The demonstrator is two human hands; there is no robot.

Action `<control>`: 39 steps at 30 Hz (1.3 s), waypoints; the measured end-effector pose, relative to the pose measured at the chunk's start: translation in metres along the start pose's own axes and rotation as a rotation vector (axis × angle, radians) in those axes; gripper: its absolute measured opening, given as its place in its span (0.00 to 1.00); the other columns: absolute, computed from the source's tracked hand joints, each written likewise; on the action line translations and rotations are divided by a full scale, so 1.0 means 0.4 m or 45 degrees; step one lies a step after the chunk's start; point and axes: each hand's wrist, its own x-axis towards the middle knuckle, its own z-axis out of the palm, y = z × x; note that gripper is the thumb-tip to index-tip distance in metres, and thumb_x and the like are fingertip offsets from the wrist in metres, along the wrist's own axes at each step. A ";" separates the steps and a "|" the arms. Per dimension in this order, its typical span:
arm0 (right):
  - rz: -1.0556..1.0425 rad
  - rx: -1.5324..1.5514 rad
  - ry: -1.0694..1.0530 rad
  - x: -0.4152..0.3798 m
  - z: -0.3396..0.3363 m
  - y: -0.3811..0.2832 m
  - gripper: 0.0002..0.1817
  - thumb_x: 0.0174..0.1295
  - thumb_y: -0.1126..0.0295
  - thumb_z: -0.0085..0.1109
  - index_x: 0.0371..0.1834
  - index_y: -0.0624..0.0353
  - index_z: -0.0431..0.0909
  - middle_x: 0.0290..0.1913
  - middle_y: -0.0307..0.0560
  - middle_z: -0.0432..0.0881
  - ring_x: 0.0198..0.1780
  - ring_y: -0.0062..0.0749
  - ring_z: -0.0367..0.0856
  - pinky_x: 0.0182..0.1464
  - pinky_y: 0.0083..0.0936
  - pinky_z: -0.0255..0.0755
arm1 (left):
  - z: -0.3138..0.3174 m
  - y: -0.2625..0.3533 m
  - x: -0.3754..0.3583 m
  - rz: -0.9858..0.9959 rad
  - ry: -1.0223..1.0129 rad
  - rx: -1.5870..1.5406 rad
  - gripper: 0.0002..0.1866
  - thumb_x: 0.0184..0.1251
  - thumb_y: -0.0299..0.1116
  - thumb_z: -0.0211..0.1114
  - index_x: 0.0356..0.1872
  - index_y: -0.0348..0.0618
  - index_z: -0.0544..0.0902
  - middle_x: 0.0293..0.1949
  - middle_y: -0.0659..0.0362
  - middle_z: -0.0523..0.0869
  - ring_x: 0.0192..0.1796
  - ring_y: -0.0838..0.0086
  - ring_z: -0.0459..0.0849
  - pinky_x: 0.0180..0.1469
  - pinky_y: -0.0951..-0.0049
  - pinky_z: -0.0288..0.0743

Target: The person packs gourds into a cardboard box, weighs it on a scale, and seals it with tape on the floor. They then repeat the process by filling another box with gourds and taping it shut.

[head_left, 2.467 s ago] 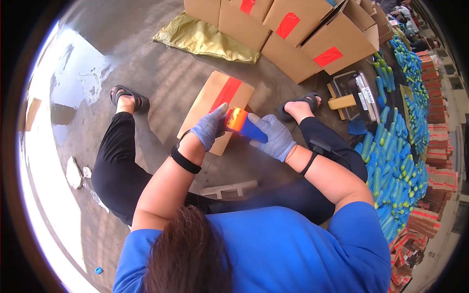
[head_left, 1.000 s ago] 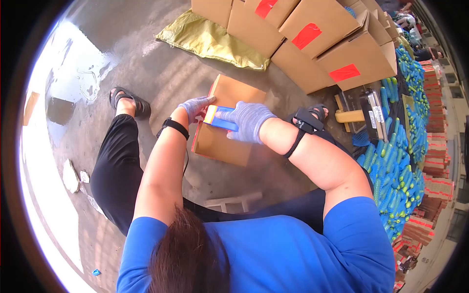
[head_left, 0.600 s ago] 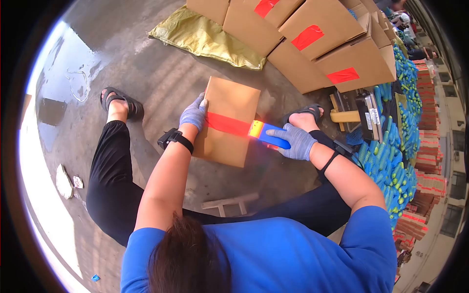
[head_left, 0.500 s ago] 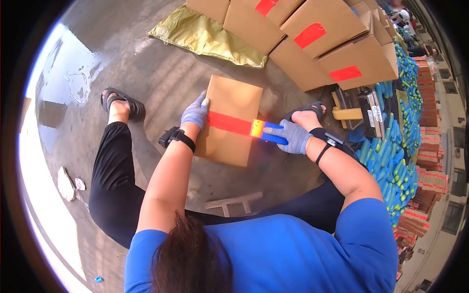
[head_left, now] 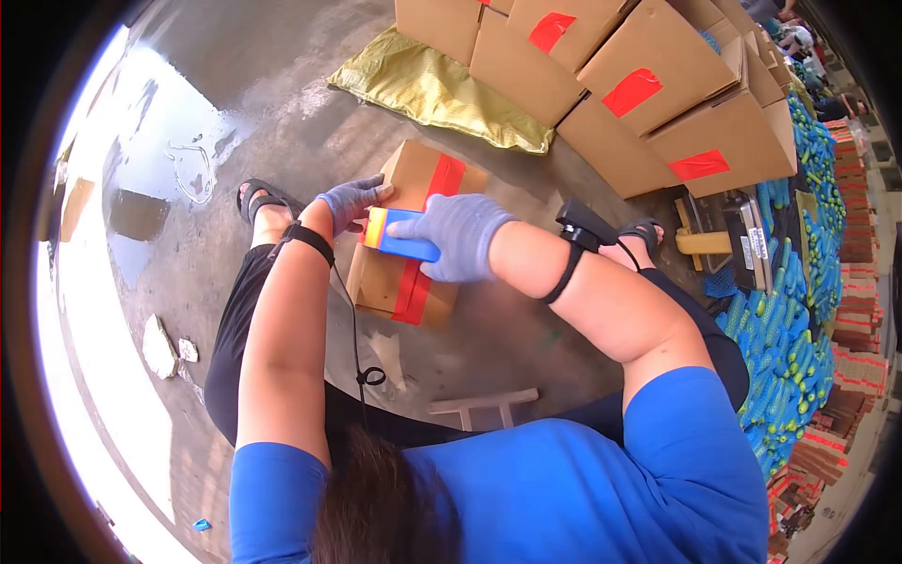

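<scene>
A cardboard box (head_left: 373, 282) lies on the floor between my legs, with red tape (head_left: 412, 293) running lengthwise over it. My right hand (head_left: 460, 235), in a grey glove, grips a blue and yellow tape dispenser (head_left: 406, 248) over the box's left part. Beside the dispenser's yellow end, at the box's left edge, is my left hand (head_left: 352, 202), also gloved. Its fingers are bent near the cardboard and the dispenser; whatever they may pinch is hidden.
Taped boxes (head_left: 686, 103) are stacked at the upper right. A yellow woven sack (head_left: 442, 89) lies before them. A scale (head_left: 747, 240) stands at the right, beside a heap of blue-netted green produce (head_left: 780, 348). Part of a person (head_left: 799, 38) shows far off.
The dispenser has moved left in my right hand, close to my left hand. The box has turned, and its taped strip now runs up and down the view. My left hand has shifted left.
</scene>
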 end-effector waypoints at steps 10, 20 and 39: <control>0.030 0.067 0.230 -0.099 0.240 0.178 0.28 0.58 0.55 0.66 0.65 0.26 0.77 0.37 0.54 0.78 0.38 0.52 0.82 0.43 0.43 0.78 | -0.076 -0.134 0.092 0.443 0.368 0.254 0.24 0.80 0.35 0.54 0.74 0.51 0.70 0.61 0.58 0.83 0.61 0.71 0.80 0.66 0.71 0.70; -0.139 0.159 0.401 0.141 0.149 0.034 0.33 0.57 0.56 0.67 0.69 0.24 0.73 0.39 0.54 0.77 0.38 0.52 0.82 0.43 0.44 0.78 | -0.129 0.002 -0.071 0.207 0.448 0.745 0.70 0.46 0.76 0.69 0.82 0.46 0.44 0.80 0.41 0.51 0.81 0.45 0.51 0.79 0.51 0.53; 0.270 0.129 -0.250 0.199 0.320 0.180 0.32 0.60 0.51 0.61 0.72 0.25 0.72 0.55 0.50 0.83 0.53 0.50 0.84 0.56 0.43 0.78 | -0.123 -0.098 0.021 0.487 0.814 0.952 0.59 0.54 0.66 0.68 0.81 0.46 0.51 0.79 0.41 0.54 0.81 0.47 0.51 0.75 0.38 0.52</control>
